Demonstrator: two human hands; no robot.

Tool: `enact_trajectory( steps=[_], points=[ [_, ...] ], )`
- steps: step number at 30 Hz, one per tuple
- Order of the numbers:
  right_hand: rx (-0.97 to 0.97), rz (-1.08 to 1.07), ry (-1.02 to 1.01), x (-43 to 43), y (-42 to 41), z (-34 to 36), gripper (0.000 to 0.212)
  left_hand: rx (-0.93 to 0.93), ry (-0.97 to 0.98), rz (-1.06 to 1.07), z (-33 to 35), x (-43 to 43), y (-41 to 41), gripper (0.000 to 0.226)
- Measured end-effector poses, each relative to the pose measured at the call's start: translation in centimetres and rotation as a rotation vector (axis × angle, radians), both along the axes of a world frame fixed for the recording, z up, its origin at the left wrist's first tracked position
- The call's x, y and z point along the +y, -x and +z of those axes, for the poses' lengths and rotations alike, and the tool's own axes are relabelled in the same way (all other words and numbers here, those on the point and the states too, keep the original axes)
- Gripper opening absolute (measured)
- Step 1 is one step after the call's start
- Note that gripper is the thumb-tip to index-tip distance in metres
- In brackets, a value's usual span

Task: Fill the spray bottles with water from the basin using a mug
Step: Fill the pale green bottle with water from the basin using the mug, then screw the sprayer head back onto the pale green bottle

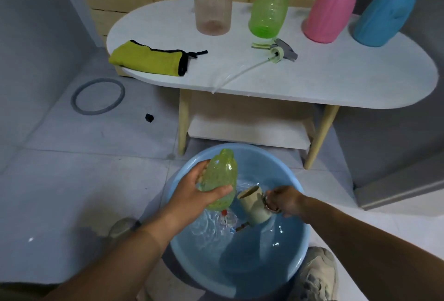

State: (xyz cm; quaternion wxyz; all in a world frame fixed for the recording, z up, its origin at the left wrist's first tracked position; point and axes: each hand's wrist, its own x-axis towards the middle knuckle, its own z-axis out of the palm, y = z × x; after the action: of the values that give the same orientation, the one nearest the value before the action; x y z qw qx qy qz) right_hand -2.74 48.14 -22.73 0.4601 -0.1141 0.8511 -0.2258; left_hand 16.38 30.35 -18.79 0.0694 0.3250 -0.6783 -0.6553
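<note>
Five spray bottles show, and none looks finished from here. Four stand on the desk (312, 79): a clear bottle (213, 7) that looks empty, a green bottle (269, 9) with its cap on, a pink bottle (330, 9) and a blue bottle (386, 12), both opaque, so their levels cannot be told. A loose sprayer head (280, 52) with its tube lies on the desk near the green bottle, likely belonging to the bottle now being handled. A yellow cloth (150, 60) lies at the desk's left end.

The fifth bottle (219, 178), green and uncapped, is held over the basin (295, 252) on the floor, neck pointing up and away. The left hand (192, 195) grips its body, fingers wrapped around it. The right hand (286, 201) is closed on the handle of the mug (254, 207), which is tilted just beside the bottle's base, above rippled water. How much water this bottle holds is unclear.

My reading: filling is at an early stage. Left to do are scooping, pouring into the neck, refitting the sprayer, then the other bottles.
</note>
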Motion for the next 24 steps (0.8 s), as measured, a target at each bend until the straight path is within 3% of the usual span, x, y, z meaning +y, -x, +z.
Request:
enact_trajectory(
  steps=[2,4,7,11,15,19,24],
  points=[
    [0.060,0.044,-0.053,-0.3,-0.2,-0.8,0.015,-0.001,-0.002,0.001,0.4,0.2,0.2,0.076],
    [0.252,0.211,-0.143,-0.5,0.0,-0.8,0.019,0.006,0.013,0.002,0.9,0.2,0.4,0.076],
    [0.398,0.234,-0.066,-1.6,0.9,1.3,0.025,0.047,0.015,0.007,1.8,0.2,0.7,0.075],
    [0.263,0.006,0.288,-4.2,2.6,6.8,0.030,0.105,0.017,-0.014,3.5,-0.1,1.3,0.072],
    [0.075,0.024,0.420,-5.0,3.3,13.4,0.027,0.170,0.031,-0.042,6.1,-0.7,1.8,0.065],
    [0.204,-0.058,0.563,-5.5,5.4,19.8,0.032,0.246,-0.017,-0.058,9.8,-1.2,2.7,0.055],
    [0.390,-0.207,0.640,-8.7,8.4,23.6,0.021,0.342,-0.005,-0.089,15.1,-2.3,4.3,0.053]
  ],
)
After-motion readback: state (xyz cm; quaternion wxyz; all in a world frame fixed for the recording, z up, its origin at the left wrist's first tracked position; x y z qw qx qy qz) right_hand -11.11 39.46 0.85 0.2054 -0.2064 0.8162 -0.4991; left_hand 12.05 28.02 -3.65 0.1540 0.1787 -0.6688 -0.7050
